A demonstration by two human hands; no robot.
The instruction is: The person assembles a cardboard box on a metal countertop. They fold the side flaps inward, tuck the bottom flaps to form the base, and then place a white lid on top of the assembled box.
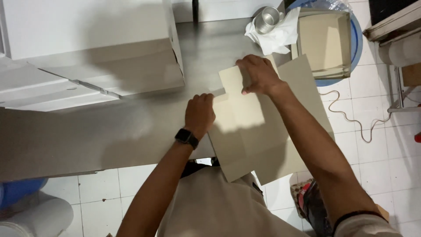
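A flat beige cardboard box blank (258, 136) lies on the right end of a grey metal table (109, 131), overhanging its near edge. My left hand (199, 113), with a black watch on the wrist, is closed over the blank's left edge beside a small flap. My right hand (258, 73) presses on the blank's far part, fingers curled over a fold.
A stack of white folded boxes (87, 48) fills the table's far left. A metal cup (267, 19) sits on white tissue at the far edge. An open cardboard tray (325, 41) rests on a blue round thing. A cord (346, 115) lies on the white tiled floor.
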